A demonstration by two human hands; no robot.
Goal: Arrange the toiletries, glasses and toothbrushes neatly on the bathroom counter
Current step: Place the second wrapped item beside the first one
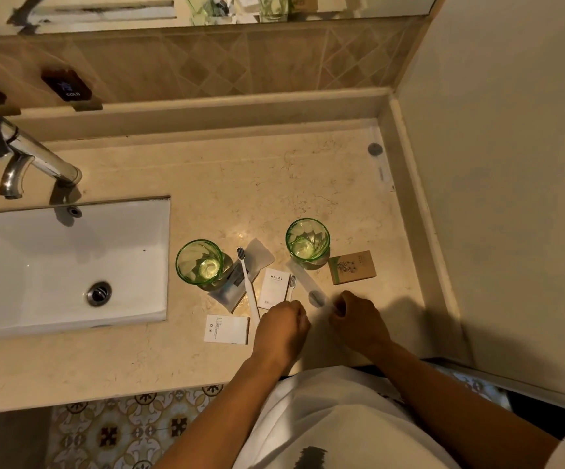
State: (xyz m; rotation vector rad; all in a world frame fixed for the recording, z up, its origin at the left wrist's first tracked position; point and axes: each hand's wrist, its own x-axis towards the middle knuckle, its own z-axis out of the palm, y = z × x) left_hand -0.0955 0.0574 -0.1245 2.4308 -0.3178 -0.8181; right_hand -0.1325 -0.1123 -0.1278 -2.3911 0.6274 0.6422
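Two green glasses stand upright on the marble counter (233, 184): one (199, 264) beside the sink, the other (307, 241) further right. A white toothbrush (247, 282) lies between them across a plastic sachet (230, 287). My left hand (282, 328) grips the handle of a second toothbrush (291, 286), whose head lies over a white card printed HOTEL (274, 286). My right hand (358, 318) pinches the near end of a clear plastic wrapper (308, 282) that stretches towards the right glass. A brown soap box (352, 267) lies right of that glass, and a white box (227, 329) lies near the front.
The white sink basin (68, 265) with its drain and the chrome tap (27, 154) fill the left. A white paper (260, 253) lies behind the toothbrushes. A raised ledge (409, 198) and wall bound the counter on the right. A small grey disc (375, 149) sits at the back corner.
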